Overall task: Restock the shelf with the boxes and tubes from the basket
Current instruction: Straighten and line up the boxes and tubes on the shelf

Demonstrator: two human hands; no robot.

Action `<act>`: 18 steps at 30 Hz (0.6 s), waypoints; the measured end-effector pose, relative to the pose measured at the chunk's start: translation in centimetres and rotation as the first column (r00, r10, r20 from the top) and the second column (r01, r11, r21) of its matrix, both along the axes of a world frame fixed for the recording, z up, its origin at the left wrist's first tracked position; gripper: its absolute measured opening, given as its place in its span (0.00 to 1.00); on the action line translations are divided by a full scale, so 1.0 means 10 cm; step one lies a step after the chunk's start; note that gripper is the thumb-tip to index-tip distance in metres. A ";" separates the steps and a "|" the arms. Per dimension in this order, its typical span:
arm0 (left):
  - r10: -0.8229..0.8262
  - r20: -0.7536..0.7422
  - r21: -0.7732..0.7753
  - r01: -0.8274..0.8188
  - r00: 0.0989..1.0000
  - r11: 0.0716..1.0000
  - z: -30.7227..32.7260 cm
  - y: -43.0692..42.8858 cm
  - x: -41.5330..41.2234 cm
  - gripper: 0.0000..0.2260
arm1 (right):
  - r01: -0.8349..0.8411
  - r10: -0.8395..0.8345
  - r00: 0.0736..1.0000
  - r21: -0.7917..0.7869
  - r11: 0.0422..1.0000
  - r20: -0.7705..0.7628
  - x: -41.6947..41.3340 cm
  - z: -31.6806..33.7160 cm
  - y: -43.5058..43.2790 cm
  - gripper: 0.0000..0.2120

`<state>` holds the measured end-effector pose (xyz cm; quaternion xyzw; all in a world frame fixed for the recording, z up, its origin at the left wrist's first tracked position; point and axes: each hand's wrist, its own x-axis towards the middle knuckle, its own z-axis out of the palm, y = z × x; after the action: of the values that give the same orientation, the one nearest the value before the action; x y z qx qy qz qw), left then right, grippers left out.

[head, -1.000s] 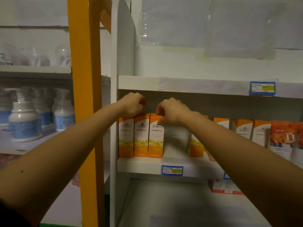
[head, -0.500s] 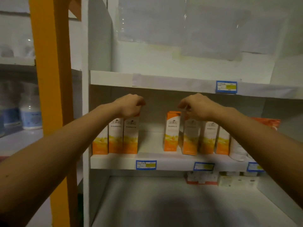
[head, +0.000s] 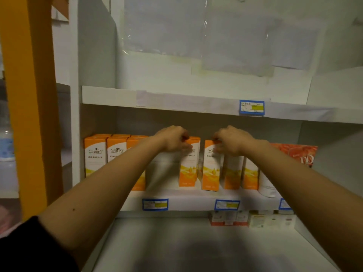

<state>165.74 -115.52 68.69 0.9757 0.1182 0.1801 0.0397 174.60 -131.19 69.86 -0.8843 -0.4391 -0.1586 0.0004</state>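
Since 0.5 s ago the left hand [head: 173,139] has left the group of 3 orange boxes [head: 106,154] and crossed the bare gap to the lone orange box [head: 188,165], so the 2 hands now sit close together. Its fingers are curled and pinch that box's top edge. The right hand [head: 232,141] is curled the same way and grips the top of the neighbouring orange box [head: 210,169], as it did before.

Take the middle price label [head: 226,205] on the front edge of the shelf [head: 186,197] as the mark. The neighbouring orange box stands just above it and a little to its left. The lone orange box stands above it and further left, with a narrow gap between the 2 held boxes. The group of 3 orange boxes stands well to the label's upper left, across a bare stretch of shelf. Above and to the right of the label, 2 more orange boxes [head: 249,173] stand partly behind the right forearm. Further right are a white container [head: 267,186] and a red pack [head: 300,154]. Just below the label, small cartons [head: 227,218] sit at the back of the lower board. High above it and slightly right, an upper price label [head: 251,107] is fixed to the next shelf edge. Far to the label's left rises an orange post [head: 27,95].
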 end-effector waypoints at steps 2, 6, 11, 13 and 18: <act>0.016 0.021 0.036 -0.016 1.000 0.999 -0.02 -0.01 0.02 0.16 | 0.004 -0.004 1.000 -0.004 1.000 -0.006 0.02 -0.02 0.01 0.16; 0.024 0.061 0.044 -0.026 0.998 0.999 -0.03 0.00 0.05 0.15 | 0.002 -0.001 1.000 0.040 0.999 -0.023 0.03 -0.04 0.00 0.18; 0.010 0.046 -0.008 -0.009 0.999 1.000 0.02 0.01 0.04 0.16 | -0.026 0.028 0.999 0.077 0.997 -0.030 -0.01 -0.03 -0.04 0.15; -0.005 -0.004 -0.005 0.005 1.000 1.000 0.05 0.00 0.01 0.16 | -0.035 0.038 0.999 0.078 0.996 -0.035 -0.02 -0.01 -0.04 0.15; 0.016 -0.072 0.074 -0.011 0.997 0.997 0.18 0.11 -0.13 0.16 | -0.029 0.030 0.999 0.047 0.998 -0.026 -0.05 0.03 -0.05 0.14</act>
<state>164.41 -114.46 70.54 0.9816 0.1193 0.1493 -0.0019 174.09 -131.69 70.15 -0.8796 -0.4481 -0.1568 0.0292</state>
